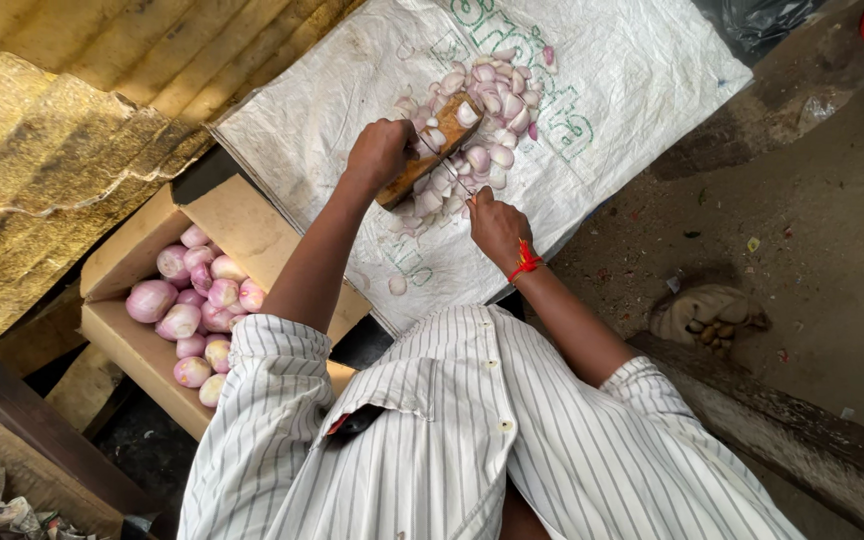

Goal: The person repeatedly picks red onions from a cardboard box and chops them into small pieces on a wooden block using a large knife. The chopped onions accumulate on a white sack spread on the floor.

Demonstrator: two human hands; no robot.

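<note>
My left hand (378, 152) is closed on the near end of a small wooden board (432, 147) that lies on a white woven sack (612, 70). An onion piece (467, 114) rests on the board's far end. My right hand (495, 224) grips a thin knife (449, 172) whose blade reaches toward the board. A pile of cut pale-purple onion pieces (497, 100) lies around and beyond the board. A red thread is tied on my right wrist.
A cardboard box (132, 345) at my left holds several whole peeled onions (197, 300). Corrugated metal sheet (52, 130) stands at the far left. A dirt floor (812, 220) with a lumpy cloth bundle (707, 315) lies to the right. One stray onion piece (397, 285) sits near the sack's edge.
</note>
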